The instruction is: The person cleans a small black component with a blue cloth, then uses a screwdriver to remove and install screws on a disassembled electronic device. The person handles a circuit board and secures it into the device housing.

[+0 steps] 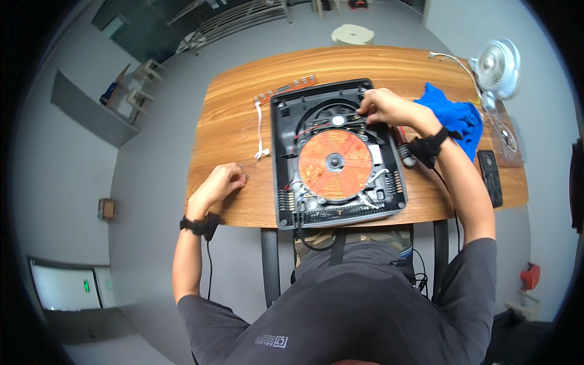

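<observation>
An opened induction cooker (pixel 280 152) lies in front of me on the wooden table. Its round copper coil (pixel 319 173) is exposed, with a black cooling fan (pixel 325 112) behind it and wires around it. My right hand (pixel 386 108) reaches over the far right corner of the housing, fingertips pinched beside the fan; whatever is between them is hidden. On the bare wood left of the cooker, my left hand (pixel 226 180) has its fingertips drawn together. Tiny metal pieces, perhaps screws (pixel 246 176), show at those fingertips; whether they are gripped is too small to see.
A white cable (pixel 260 131) and a strip with several metal bits (pixel 286 89) lie left of and behind the cooker. On the right are a blue cloth (pixel 453 118), a small fan (pixel 497 68), a black case (pixel 490 178) and a tool (pixel 406 155) beside the housing.
</observation>
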{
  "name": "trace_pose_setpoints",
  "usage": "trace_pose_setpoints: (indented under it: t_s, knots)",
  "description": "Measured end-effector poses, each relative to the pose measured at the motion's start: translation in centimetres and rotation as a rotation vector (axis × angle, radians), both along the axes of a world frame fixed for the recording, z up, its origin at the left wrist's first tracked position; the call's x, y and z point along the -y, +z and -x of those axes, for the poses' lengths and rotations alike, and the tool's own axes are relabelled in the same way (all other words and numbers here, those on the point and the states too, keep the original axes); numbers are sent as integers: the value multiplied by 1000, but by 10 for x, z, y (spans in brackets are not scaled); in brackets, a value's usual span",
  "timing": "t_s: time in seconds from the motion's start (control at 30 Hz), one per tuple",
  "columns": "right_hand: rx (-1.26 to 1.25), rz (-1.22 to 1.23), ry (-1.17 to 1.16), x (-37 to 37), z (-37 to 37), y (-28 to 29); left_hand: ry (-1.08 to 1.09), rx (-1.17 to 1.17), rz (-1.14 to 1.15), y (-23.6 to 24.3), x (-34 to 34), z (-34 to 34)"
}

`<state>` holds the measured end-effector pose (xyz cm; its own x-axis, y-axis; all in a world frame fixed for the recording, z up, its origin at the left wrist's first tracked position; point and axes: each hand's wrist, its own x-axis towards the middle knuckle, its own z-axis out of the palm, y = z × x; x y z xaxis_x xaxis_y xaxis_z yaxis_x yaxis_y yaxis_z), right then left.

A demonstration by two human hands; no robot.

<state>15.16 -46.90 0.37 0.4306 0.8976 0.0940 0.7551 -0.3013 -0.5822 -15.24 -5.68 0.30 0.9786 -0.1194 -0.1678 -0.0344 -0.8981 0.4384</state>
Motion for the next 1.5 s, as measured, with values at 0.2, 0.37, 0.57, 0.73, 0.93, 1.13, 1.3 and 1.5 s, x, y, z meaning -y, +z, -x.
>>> trace_pose_setpoints:
  t_s: [0.2, 0.37, 0.57, 0.73, 0.93, 1.13, 1.3, 1.5]
  knots:
    - [74, 40, 54, -5, 2, 0, 32, 90, -30, 14, 12, 3]
    - [117, 25, 27, -3, 10, 2, 147, 64, 36, 40, 30, -7]
    - [97, 73, 21, -2, 11, 4, 129, 193, 153, 57, 54, -19]
    - [23, 27, 0, 5, 19, 11, 34, 294, 125, 69, 70, -30]
    - [179, -127, -58, 26, 23, 24, 69, 342, 127, 75, 77, -34]
    - [230, 106, -454, 69, 34, 18, 72, 359, 214, 71, 80, -38]
    - [199, 248, -460, 76, 55, -7, 68, 314, 296, 61, 90, -44]
    - [220, 355, -499, 70, 63, -18, -14, 434, 256, 62, 88, -50]
